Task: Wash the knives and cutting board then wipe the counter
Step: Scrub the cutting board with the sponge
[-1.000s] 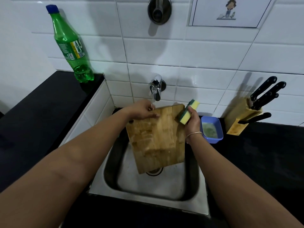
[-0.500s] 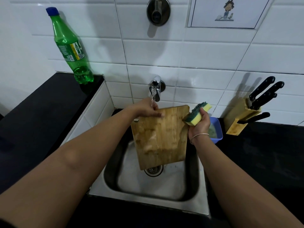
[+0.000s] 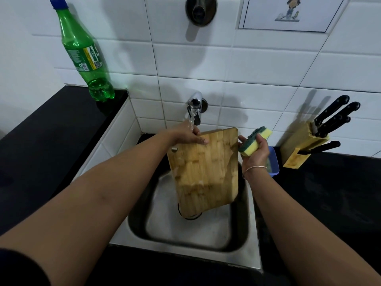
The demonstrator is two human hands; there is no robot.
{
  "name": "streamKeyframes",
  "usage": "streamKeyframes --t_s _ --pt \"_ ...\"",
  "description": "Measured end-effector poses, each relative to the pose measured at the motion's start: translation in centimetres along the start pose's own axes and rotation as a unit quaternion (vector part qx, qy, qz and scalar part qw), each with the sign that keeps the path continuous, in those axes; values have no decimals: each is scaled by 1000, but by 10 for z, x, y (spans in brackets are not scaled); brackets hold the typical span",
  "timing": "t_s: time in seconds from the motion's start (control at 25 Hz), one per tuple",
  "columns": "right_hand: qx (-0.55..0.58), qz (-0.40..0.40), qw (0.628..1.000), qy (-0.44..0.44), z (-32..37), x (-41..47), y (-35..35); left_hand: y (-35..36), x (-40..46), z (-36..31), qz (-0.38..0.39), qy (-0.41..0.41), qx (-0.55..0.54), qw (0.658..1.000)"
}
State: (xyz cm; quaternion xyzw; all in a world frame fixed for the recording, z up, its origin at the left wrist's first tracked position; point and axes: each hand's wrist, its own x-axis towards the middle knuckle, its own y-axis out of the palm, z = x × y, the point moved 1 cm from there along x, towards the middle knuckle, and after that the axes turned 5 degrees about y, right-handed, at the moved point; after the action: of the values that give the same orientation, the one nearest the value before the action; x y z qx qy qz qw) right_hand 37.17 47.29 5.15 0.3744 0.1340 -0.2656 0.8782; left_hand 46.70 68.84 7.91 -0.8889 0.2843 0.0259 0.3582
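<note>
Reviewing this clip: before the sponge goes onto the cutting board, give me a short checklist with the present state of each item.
1. Cutting board held securely: ok, the left hand grips its top edge.
2. Board over the sink: ok, it hangs upright above the basin.
3. Water running: ok, the tap streams onto the left hand at the board's top edge.
4. Sponge ready: ok, the right hand holds it beside the board, apart from it.
5. Sponge soaped: cannot tell.
6. Knives washed: cannot tell; they sit in the knife block.
</note>
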Motion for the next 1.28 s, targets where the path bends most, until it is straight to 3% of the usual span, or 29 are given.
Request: streamKeyframes --t_s 0.2,0.4,0.6,0.76,0.88,0.96,1.04,1.12,1.24,1.28 --pt "-45 4 999 5 -1 6 -2 1 5 1 43 -21 -33 998" --pt "-68 30 997 4 -10 5 5 -2 -12 10 96 24 32 995" --pt "-156 52 984 72 -21 -1 7 12 -48 32 -44 64 116 990" --pt "-235 154 934 222 -27 -17 -10 34 -71 50 -110 40 222 968" --pt "-278 170 911 254 -40 -31 -21 66 -90 69 -205 34 268 941" --pt "-278 176 912 245 -45 -35 -21 84 -96 75 -244 -3 241 939" --pt "-281 183 910 243 -47 -33 -20 98 -94 69 -296 -85 101 946" --pt "-311 200 893 256 -50 -32 -23 108 -90 53 -375 -179 -131 900" --pt "-340 226 867 286 -58 -33 -31 118 -93 36 -488 -269 -460 691" --pt "-347 232 859 296 -60 -34 -34 124 -97 35 -483 -281 -498 663"
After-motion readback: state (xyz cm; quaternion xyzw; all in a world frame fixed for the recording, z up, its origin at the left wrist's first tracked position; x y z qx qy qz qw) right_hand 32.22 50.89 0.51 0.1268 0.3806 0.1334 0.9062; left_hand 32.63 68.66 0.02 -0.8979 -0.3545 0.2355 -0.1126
